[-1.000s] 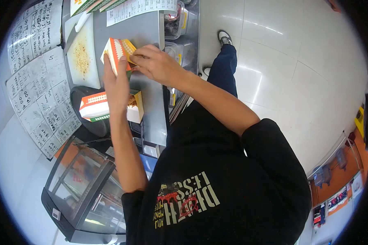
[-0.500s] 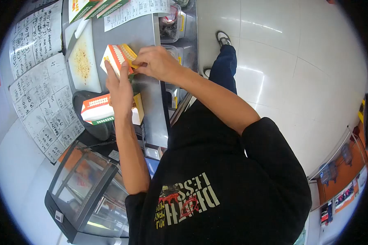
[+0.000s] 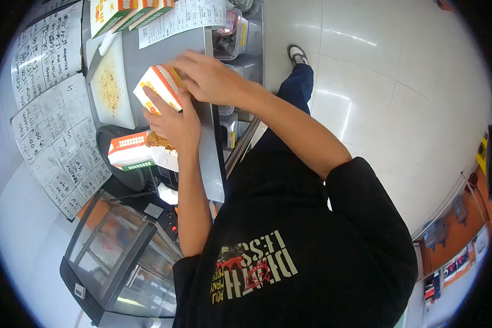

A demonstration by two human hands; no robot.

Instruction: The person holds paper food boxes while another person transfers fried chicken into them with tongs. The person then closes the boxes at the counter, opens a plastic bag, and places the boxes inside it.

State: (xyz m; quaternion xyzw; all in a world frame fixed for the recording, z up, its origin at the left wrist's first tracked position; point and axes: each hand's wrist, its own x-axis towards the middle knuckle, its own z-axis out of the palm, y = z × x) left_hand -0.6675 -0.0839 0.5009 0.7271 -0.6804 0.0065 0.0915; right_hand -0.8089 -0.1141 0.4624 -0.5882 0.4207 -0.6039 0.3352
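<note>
The white carton (image 3: 158, 90), banded in orange, is gripped by the left hand (image 3: 175, 123): its fingers are spread a little apart across the printed white face, and the thumb is set against the edge on the right, so that the carton is clasped between them. The carton is held tilted above the counter (image 3: 202, 142). By the right hand (image 3: 216, 82) the upper right side of the same carton is covered, beside its yellow inner part. The fingers of that hand are curled and partly blurred; how far they are closed, and whether anything is pinched by them, cannot be told.

Just below the left fingers, and partly covered by the left hand and wrist, an open box (image 3: 131, 150) is seen lying with browned, crusted food (image 3: 157, 141) in it. A dark rounded object (image 3: 106, 134) is partly hidden behind that box.

To the left of the fingers, a pale cutting board (image 3: 105, 68) is strewn with brown crumbs, and a white handle (image 3: 107, 42) is laid over its upper end. Beyond the fingertips, green, white and orange boxes (image 3: 117, 15) are set side by side, with a printed sheet (image 3: 183, 19) just beside them. Past the right hand, clear containers (image 3: 227, 44) are kept beside the counter's edge. Farther left, handwritten sheets (image 3: 60, 128) are seen, and well below the left hand a glass-sided cabinet (image 3: 120, 257) is placed.
</note>
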